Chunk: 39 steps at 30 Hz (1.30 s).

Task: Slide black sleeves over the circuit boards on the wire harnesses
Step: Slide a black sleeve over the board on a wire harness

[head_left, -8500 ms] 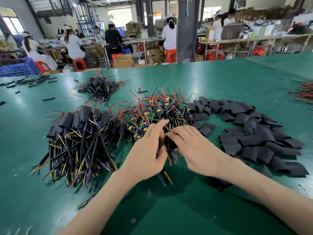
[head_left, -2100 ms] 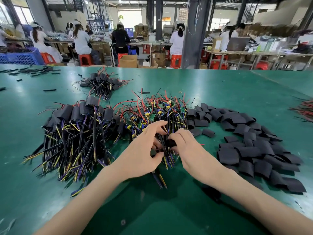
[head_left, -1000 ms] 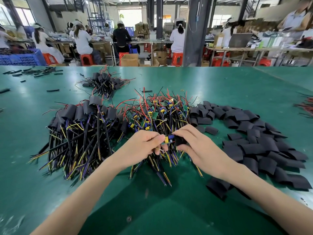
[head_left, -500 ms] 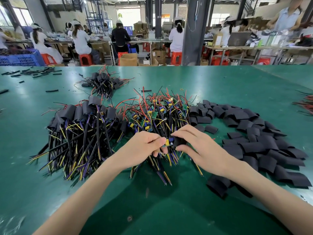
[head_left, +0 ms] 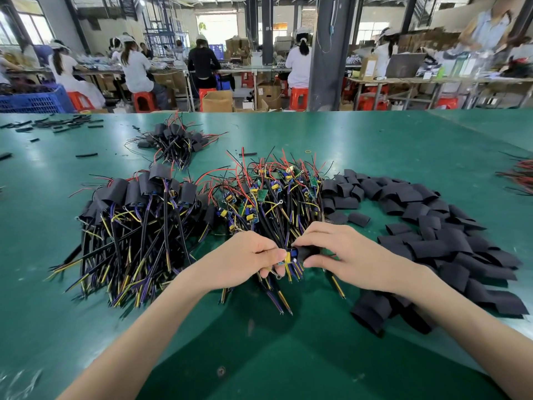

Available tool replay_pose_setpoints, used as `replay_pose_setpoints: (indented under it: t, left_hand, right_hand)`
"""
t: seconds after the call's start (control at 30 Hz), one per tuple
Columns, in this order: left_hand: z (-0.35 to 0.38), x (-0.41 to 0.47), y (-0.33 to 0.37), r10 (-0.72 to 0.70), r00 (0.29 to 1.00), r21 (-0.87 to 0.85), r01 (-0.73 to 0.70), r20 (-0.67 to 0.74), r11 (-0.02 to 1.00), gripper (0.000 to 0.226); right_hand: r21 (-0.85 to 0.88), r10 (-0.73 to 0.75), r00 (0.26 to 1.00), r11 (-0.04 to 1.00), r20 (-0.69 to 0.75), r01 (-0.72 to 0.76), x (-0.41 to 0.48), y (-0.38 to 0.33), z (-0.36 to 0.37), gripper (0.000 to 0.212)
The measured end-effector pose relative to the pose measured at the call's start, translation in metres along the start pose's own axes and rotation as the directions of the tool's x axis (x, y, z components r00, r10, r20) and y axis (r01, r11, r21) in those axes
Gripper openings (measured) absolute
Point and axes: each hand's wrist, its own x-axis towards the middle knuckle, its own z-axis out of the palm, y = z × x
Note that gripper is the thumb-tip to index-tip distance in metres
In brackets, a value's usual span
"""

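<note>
Bright daylight pours from the far windows (head_left: 218, 27) — pale glare streaks the green table (head_left: 375, 145). Soft shadows pool at its near edge. The frame's edges bend, and the top-right corner blurs.

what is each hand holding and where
The left hand grips a wire harness at its circuit board end; the right hand pinches a black sleeve by its outer sides.

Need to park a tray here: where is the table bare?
Bare table at the near edge, left of the sleeved harnesses, and beyond the loose sleeves. Crowded: the middle band, unsleeved harnesses included.
</note>
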Motion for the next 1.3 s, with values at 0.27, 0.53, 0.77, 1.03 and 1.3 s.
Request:
replay_pose_setpoints:
  t: [0.27, 0.53, 0.77, 1.03, 1.3]
  left_hand:
    - [0.0, -0.002, 0.008, 0.046, 0.998, -0.02, -0.047, -0.043, 0.999, 0.032]
    - [0.001, -0.004, 0.01, 0.055, 0.997, 0.047, -0.052, -0.063, 0.998, 0.03]
    - [0.001, -0.003, 0.011, 0.024, 0.999, 0.003, -0.024, -0.046, 1.0, 0.033]
    - [0.002, 0.0, 0.01, -0.026, 0.983, -0.05, 0.017, -0.181, 0.999, 0.029]
    - [0.001, 0.0, 0.008, -0.005, 0.975, -0.175, -0.035, -0.223, 0.984, 0.02]
  right_hand:
    - [0.025, 0.012, 0.999, 1.0, -0.032, -0.011, 0.002, -0.001, 0.001, 0.031]
    - [0.038, 0.014, 1.0, 0.999, -0.015, -0.014, 0.002, 0.0, 0.003, 0.034]
    - [-0.04, -0.025, 0.998, 0.999, -0.061, 0.023, 0.001, -0.006, 0.003, 0.037]
    - [-0.053, 0.015, 0.993, 0.998, -0.121, -0.021, 0.001, -0.006, 0.002, 0.033]
    - [-0.098, 0.022, 0.994, 0.995, -0.108, -0.032, 0.0, -0.009, 0.006, 0.039]
